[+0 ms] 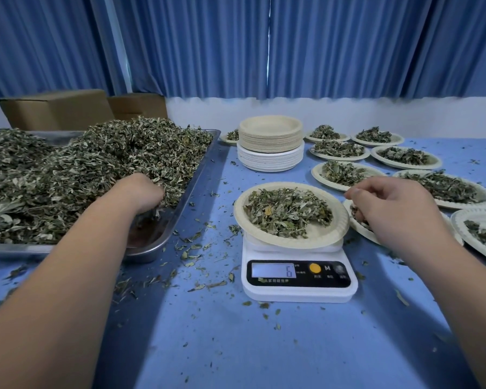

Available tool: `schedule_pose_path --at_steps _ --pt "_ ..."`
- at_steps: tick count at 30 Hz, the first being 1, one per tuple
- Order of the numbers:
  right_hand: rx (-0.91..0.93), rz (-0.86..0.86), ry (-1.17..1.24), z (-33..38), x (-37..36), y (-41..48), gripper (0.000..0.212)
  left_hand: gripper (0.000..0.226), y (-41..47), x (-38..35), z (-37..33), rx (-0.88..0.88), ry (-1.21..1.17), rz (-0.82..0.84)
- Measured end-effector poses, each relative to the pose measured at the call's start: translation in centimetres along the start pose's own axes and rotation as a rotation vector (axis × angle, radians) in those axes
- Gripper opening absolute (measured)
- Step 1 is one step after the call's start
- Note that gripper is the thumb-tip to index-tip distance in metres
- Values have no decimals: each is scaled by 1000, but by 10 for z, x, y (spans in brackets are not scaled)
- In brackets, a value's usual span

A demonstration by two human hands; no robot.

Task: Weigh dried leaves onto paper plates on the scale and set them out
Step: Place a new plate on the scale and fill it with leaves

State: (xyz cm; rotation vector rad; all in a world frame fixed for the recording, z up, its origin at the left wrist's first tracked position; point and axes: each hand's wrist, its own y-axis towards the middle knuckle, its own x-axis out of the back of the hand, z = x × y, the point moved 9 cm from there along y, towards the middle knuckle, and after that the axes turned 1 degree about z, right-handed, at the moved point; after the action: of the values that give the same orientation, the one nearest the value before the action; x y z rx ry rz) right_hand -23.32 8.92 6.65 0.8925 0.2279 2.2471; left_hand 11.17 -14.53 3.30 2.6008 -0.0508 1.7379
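Where the left hand point(143, 192) is: at the near right corner of the tray point(185, 197), fingers sunk in the leaves point(82, 169) and hidden; I cannot tell whether it grips any.
Right hand point(390, 209): hovers right of the scale point(298, 287), over a filled plate point(357, 228); fingers curled, tips drawn together against the thumb; whether they pinch anything cannot be told.
Leaves: heaped high across the metal tray, left of the scale; the near right corner shows bare metal.
Weighing plate point(292, 240): sits on the scale, overhanging its platform, with a flat portion point(286, 211) of leaves in it.
Display point(272, 270): shows 6.
Set-out plates point(404, 165): several, each with leaves, laid in rows on the right half of the table point(264, 346), from beside the scale back toward the wall; one more sits behind the stack.
Stack point(270, 144): empty plates, tan ones on top of white ones, behind the scale, between the tray and the set-out plates.
Crumbs point(197, 286): loose leaf bits strewn on the blue table, thickest between tray and scale.
Boxes point(54, 108): cardboard, behind the tray.
Curtain point(264, 46): blue, pleated, along the back wall.
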Motion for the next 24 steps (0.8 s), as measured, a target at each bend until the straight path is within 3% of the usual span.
schedule_pose_path --at_steps 24 --pt "-7 7 10 -1 0 -1 21 41 1 -11 -6 -31 185 55"
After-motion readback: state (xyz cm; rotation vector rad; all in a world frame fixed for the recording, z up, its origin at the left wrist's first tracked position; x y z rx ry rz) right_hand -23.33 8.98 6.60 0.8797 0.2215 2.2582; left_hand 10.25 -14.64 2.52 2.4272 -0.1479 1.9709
